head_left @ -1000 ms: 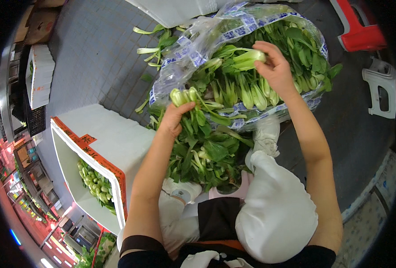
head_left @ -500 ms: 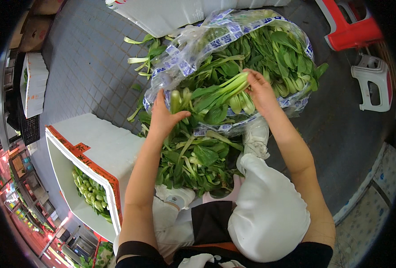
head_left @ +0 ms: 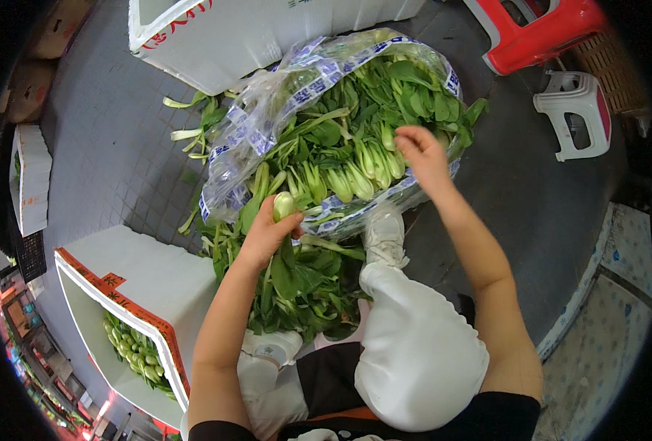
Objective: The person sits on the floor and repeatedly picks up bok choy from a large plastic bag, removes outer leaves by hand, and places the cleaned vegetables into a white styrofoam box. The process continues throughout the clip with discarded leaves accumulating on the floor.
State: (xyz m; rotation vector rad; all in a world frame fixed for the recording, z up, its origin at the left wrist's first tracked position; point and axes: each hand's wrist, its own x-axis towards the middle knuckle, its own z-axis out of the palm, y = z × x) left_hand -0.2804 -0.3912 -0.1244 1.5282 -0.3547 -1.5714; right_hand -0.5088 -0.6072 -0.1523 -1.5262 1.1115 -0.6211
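My left hand [head_left: 265,237] is closed around a head of bok choy [head_left: 284,204], its pale base up between thumb and fingers and its leaves hanging down. My right hand [head_left: 425,162] is over the right part of a clear plastic bag [head_left: 241,136] with blue print, fingers loosely curled and slightly blurred. Its fingertips are beside the base of a bok choy [head_left: 389,137], with nothing visible between them. Inside the wide-open bag lie many bok choy heads [head_left: 359,176], several pale bases toward me. A heap of loose leaves [head_left: 304,283] lies below the bag, between my legs.
On the left a white foam box [head_left: 138,268] lies tilted, bok choy [head_left: 138,349] inside. Another foam box [head_left: 223,48] stands behind the bag. Red [head_left: 542,37] and white [head_left: 575,114] plastic stools are at right. Stray stalks [head_left: 186,134] lie on the tiled floor [head_left: 120,140].
My left hand has closed on a bok choy and moved lower. My right hand no longer holds the bok choy it had and stays over the bag. The whole view has shifted.
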